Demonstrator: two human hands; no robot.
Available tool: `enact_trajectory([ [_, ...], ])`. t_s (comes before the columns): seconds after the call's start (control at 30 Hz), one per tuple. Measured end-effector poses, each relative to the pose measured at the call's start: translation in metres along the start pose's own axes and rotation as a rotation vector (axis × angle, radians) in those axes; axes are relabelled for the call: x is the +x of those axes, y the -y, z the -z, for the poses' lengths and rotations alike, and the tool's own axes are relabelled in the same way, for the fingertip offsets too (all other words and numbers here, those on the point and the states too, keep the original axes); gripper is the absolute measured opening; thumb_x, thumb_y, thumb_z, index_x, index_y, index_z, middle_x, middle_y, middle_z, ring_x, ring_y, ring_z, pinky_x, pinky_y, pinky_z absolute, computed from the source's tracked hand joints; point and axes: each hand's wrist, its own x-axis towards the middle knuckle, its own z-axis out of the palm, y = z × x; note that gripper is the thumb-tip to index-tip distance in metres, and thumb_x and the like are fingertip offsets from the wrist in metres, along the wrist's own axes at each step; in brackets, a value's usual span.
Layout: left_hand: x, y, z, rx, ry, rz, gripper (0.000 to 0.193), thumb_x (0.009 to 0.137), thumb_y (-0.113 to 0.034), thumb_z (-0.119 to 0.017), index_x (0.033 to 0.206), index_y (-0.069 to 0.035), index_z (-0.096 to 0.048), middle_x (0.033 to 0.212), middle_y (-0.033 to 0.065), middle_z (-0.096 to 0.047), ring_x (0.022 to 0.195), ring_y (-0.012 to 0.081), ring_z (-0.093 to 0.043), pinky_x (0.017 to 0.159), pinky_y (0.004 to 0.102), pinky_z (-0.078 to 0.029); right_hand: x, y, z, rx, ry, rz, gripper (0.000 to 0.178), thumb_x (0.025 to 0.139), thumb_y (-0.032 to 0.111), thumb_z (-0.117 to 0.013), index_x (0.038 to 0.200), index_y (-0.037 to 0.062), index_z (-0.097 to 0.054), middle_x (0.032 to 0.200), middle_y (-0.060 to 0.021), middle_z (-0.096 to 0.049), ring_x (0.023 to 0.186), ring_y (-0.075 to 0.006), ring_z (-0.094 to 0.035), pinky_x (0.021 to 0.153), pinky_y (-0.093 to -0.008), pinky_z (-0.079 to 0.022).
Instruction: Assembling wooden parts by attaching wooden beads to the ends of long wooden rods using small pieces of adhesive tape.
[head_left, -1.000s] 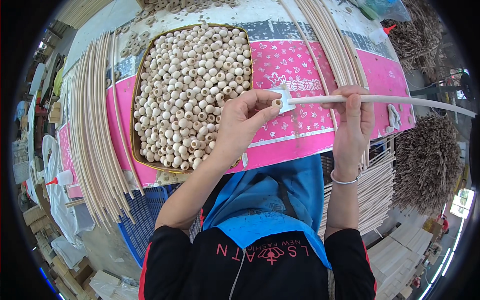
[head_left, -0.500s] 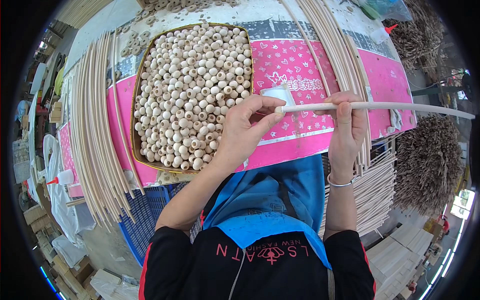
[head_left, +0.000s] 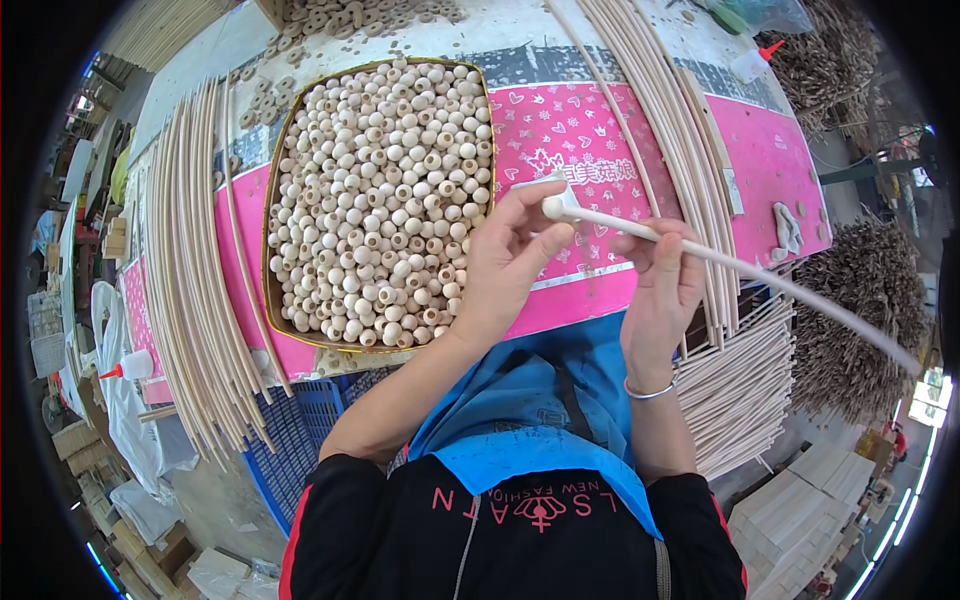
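Observation:
My right hand (head_left: 662, 290) grips a long pale wooden dowel (head_left: 760, 275), its fingers wrapped round it near the tip. A round wooden bead (head_left: 555, 207) sits on the dowel's left end, over a small white tray (head_left: 568, 196). Beside that bead is my left hand (head_left: 505, 265), thumb and forefinger spread apart on either side of it; whether a fingertip touches it I cannot tell. To the left of this hand stands a gold-rimmed box (head_left: 268, 235) full of loose wooden beads (head_left: 385, 200) with drilled holes.
Dowels (head_left: 185, 260) lie bundled at the table's left, and more dowels (head_left: 650, 110) at its right. Wooden rings (head_left: 330, 15) are scattered at the back. A red-tipped bottle (head_left: 752, 64) stands at the far right, another bottle (head_left: 133, 366) at the left edge. A blue crate (head_left: 285, 440) is below.
The dowel's far end has swung down toward me, and my right hand has moved left and lower. My left finger and thumb have parted from their pinch at the tip, exposing the bead.

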Motion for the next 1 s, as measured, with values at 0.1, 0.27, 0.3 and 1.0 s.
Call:
enact_trajectory([
  [0.1,0.004,0.004,-0.014,-0.165,-0.017,-0.007,0.038,0.100,-0.007,-0.061,0.136,-0.004,-0.052,0.114,0.0073,-0.065,0.111,0.0201,-0.066,0.093,0.0313,-0.056,-0.009,0.004,-0.001,0.042,0.033,-0.081,0.023,0.108,0.021,-0.050,0.114,0.0004,-0.060,0.091,-0.0086,-0.067,0.082,-0.0169,-0.068,0.076,-0.0305,-0.058],
  [0.27,0.014,-0.002,-0.014,-0.130,-0.040,0.009,0.034,0.100,-0.007,-0.061,0.133,-0.004,-0.055,0.100,0.0047,-0.065,0.102,0.0195,-0.069,0.089,0.0305,-0.058,-0.026,0.063,0.047,-0.564,0.432,-0.045,0.017,0.099,0.012,-0.062,0.105,-0.0027,-0.069,0.087,-0.0090,-0.068,0.072,-0.0146,-0.064,0.066,-0.0280,-0.051],
  [0.3,0.016,-0.006,-0.009,-0.065,-0.083,-0.010,0.035,0.100,-0.006,-0.061,0.134,-0.004,-0.054,0.099,0.0044,-0.065,0.100,0.0187,-0.069,0.087,0.0302,-0.058,-0.030,0.072,0.063,-0.805,0.349,0.338,0.016,0.095,0.010,-0.066,0.102,-0.0033,-0.070,0.086,-0.0097,-0.069,0.073,-0.0172,-0.064,0.067,-0.0295,-0.051],
  [1.0,0.102,-0.072,-0.079,-0.002,0.431,-0.167,0.052,0.109,-0.022,-0.045,0.151,0.006,-0.032,0.105,0.0103,-0.065,0.103,0.0190,-0.065,0.108,0.0404,-0.049,-0.156,0.015,0.226,-0.595,-0.009,-0.216,0.017,0.095,0.012,-0.066,0.104,-0.0015,-0.071,0.082,-0.0093,-0.066,0.073,-0.0178,-0.064,0.065,-0.0306,-0.050],
])
